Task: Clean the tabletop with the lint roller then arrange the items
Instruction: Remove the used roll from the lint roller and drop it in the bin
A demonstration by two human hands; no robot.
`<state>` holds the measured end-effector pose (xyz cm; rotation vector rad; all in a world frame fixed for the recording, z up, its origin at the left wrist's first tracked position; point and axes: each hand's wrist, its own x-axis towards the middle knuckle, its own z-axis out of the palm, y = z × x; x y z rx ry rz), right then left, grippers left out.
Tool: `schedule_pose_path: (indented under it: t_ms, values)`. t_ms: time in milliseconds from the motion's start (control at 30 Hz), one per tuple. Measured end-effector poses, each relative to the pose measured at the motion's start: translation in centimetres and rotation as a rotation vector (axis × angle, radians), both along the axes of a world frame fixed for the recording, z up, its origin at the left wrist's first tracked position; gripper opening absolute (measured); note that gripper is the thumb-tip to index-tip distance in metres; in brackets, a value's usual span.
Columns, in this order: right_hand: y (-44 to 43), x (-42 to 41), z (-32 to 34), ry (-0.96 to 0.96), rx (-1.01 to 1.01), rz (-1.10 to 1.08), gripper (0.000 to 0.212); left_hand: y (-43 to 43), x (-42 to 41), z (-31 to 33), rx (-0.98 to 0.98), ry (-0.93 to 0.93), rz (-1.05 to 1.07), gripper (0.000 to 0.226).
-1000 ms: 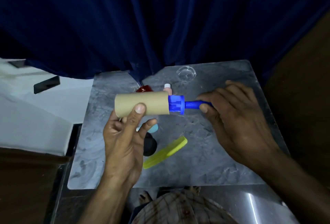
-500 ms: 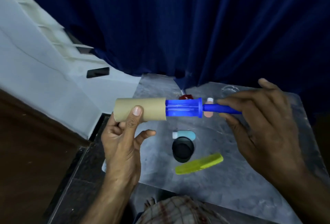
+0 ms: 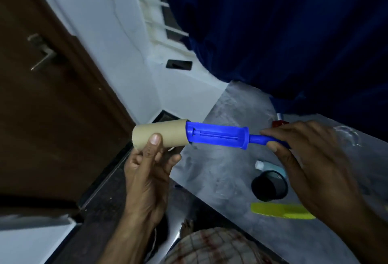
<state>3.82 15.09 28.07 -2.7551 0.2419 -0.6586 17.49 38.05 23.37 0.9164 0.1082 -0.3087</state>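
Note:
I hold the lint roller in the air over the left edge of the grey marble tabletop (image 3: 226,171). My left hand (image 3: 149,171) grips the tan cardboard roll (image 3: 163,133), which is slid most of the way off the blue roller core (image 3: 218,137). My right hand (image 3: 315,169) pinches the blue handle (image 3: 260,139). On the table lie a black round lid (image 3: 268,186), a light blue small bottle (image 3: 270,166), a yellow-green comb (image 3: 281,211), a red-capped item (image 3: 279,124) and a clear glass dish (image 3: 346,135).
A dark blue curtain (image 3: 273,32) hangs behind the table. A brown door (image 3: 42,95) with a metal handle stands at the left, beside a white wall and window ledge holding a black phone (image 3: 179,64). My checked clothing shows at the bottom.
The tan roll has been pulled leftwards off the blue core, exposing nearly all of it. The view has swung left, so the table now sits at the right.

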Motion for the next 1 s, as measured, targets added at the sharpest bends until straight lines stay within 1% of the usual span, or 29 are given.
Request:
schedule_pose_path:
  t_ms: [33, 67, 167, 200, 233, 267, 333, 367, 467, 600, 700, 733, 833, 933, 1000]
  values:
    - [0.7, 0.8, -0.3, -0.003, 0.012, 0.026, 0.030, 1.0, 0.2, -0.4, 0.008, 0.012, 0.045, 0.018]
    - [1.5, 1.6, -0.6, -0.003, 0.028, 0.050, 0.029, 2.0, 0.4, -0.9, 0.023, 0.021, 0.098, 0.018]
    - [3.8, 3.8, -1.4, -0.003, 0.077, 0.097, 0.027, 5.0, 0.9, -2.1, 0.064, 0.045, 0.266, 0.044]
    - [4.6, 4.6, -1.6, -0.003, 0.083, 0.116, 0.027, 6.0, 1.0, -2.6, 0.068, 0.059, 0.322, 0.049]
    - [5.4, 5.3, -1.8, -0.005, 0.083, 0.134, 0.026, 7.1, 1.1, -3.1, 0.070, 0.076, 0.370, 0.050]
    - [6.2, 6.1, -2.1, -0.008, 0.076, 0.151, 0.025, 8.1, 1.2, -3.6, 0.069, 0.090, 0.406, 0.044]
    - [7.7, 7.3, -2.4, -0.018, 0.062, 0.199, 0.023, 9.6, 1.3, -4.6, 0.070, 0.119, 0.451, 0.022]
    - [8.4, 8.0, -2.6, -0.019, 0.065, 0.241, 0.022, 10.4, 1.3, -5.2, 0.079, 0.134, 0.470, 0.015]
    - [10.7, 9.9, -3.6, -0.002, 0.098, 0.356, 0.021, 12.6, 1.2, -7.5, 0.137, 0.212, 0.546, 0.012]
    - [13.6, 12.1, -5.3, 0.021, 0.137, 0.426, 0.019, 16.2, 0.7, -13.2, 0.236, 0.346, 0.652, 0.010]
    - [15.4, 13.4, -6.1, 0.035, 0.167, 0.474, 0.018, 18.4, 0.0, -18.4, 0.314, 0.461, 0.728, 0.019]
    - [15.9, 13.8, -6.5, 0.045, 0.175, 0.492, 0.018, 19.1, -0.3, -20.0, 0.337, 0.507, 0.741, 0.023]
    - [17.0, 14.9, -7.7, 0.094, 0.196, 0.533, 0.019, 20.9, -1.4, -24.6, 0.383, 0.622, 0.758, 0.028]
    - [17.8, 15.9, -9.3, 0.145, 0.198, 0.577, 0.020, 22.7, -2.8, -28.8, 0.431, 0.709, 0.761, 0.050]
    - [18.5, 16.4, -10.2, 0.165, 0.198, 0.606, 0.020, 23.7, -3.7, -31.0, 0.452, 0.773, 0.767, 0.051]
